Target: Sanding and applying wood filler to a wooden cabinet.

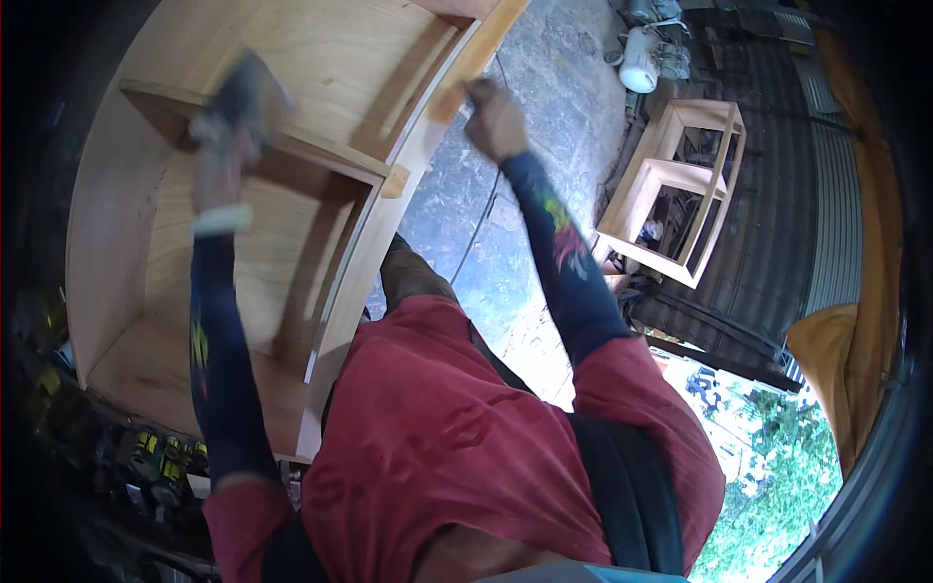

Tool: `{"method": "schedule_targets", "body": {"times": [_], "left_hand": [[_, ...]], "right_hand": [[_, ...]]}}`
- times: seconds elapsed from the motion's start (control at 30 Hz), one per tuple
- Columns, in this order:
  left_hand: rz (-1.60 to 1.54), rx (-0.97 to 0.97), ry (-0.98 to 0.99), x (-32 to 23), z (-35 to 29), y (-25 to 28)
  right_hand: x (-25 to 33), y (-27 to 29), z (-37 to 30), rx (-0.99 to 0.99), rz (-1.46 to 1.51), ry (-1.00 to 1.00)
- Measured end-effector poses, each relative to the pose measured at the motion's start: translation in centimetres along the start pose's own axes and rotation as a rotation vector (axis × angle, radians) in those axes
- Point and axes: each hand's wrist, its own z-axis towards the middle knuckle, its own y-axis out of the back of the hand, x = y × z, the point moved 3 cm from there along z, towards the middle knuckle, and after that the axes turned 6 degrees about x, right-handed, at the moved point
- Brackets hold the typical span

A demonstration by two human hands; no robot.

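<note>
A large open wooden cabinet frame lies along my left side, with a crosspiece between its compartments. Above that crosspiece my left hand is smeared by motion. It grips a dark grey object whose kind the blur hides. My right hand is closed, just off the cabinet's long front rail. Its fingertips point toward the rail, and whatever they pinch, if anything, is too small to make out.
A smaller wooden frame stands to the right by a corrugated metal wall. A white tank sits at the far end. Across the concrete floor runs a dark cable. Yellow-and-black items lie beside the cabinet, lower left.
</note>
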Motion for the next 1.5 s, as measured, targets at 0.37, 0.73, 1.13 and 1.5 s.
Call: {"method": "schedule_targets", "body": {"times": [0.37, 0.73, 1.13, 1.5], "left_hand": [[-0.397, 0.706, 0.419, 6.8, -31.3, -10.6], [-0.621, 0.494, 0.506, 6.9, -32.0, -12.3], [-0.469, 0.387, 0.413, 8.2, -31.5, -12.7], [-0.205, 0.26, 0.238, 4.9, -37.4, -9.3]], "right_hand": [[2.2, -0.5, -5.8, 0.137, -0.2, -0.096], [1.6, -3.4, 2.0, 0.269, -0.263, -0.061], [20.8, -3.3, -14.6, 0.345, 0.012, 0.045], [18.6, -3.2, -15.9, 0.186, -0.113, 0.092]]}}
